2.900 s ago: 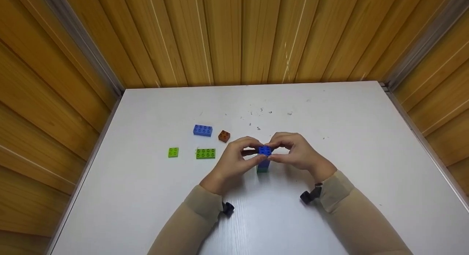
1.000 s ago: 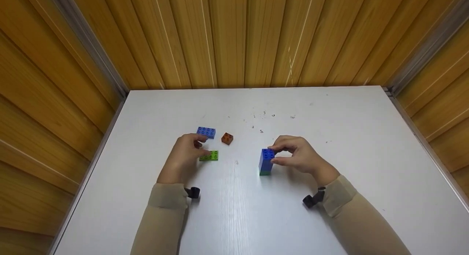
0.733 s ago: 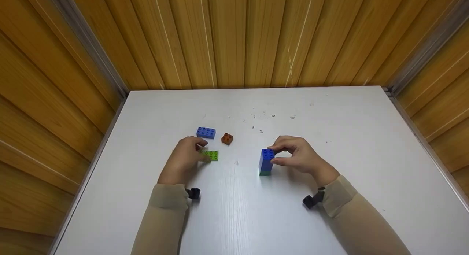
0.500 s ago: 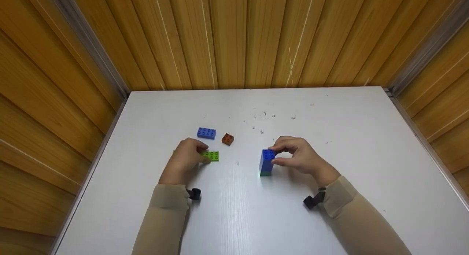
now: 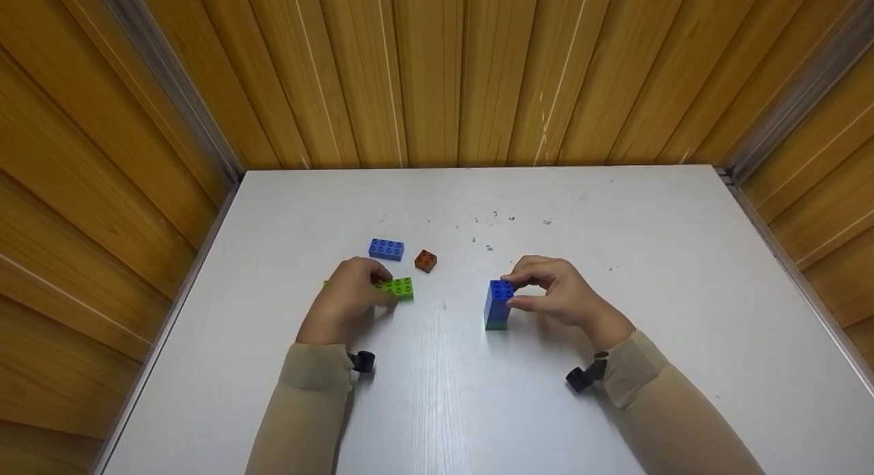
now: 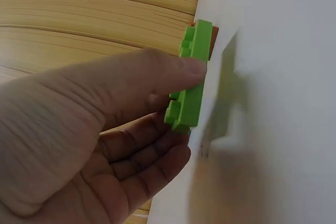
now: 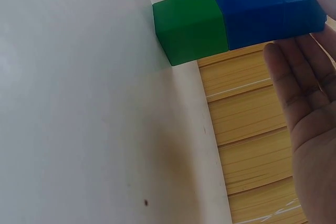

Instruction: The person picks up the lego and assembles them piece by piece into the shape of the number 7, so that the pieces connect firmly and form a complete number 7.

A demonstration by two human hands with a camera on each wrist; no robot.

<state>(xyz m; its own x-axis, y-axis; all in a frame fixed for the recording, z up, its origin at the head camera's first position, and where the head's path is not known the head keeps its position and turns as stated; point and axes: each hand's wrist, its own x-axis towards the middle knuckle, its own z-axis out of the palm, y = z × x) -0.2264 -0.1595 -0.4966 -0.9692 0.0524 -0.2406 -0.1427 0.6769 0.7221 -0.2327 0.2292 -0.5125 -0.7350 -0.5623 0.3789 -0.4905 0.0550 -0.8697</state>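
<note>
Between thumb and fingers my left hand pinches a long light green toy brick. The left wrist view shows that brick edge-on, raised over the table with its shadow beside it. My right hand holds the top of an upright tower, whose upper part is blue bricks and whose base is a green brick. The right wrist view has the green base standing on the table and the thumb and fingers at the blue end.
Behind the left hand lie a long blue brick and a small brown brick. A small light green brick is mostly hidden by the left hand. Wood-patterned walls enclose the white table at the back and sides.
My left hand has left the tower, moved left, closed its fingers on the long light green brick and begun raising it. The right hand stays at the tower's top.
</note>
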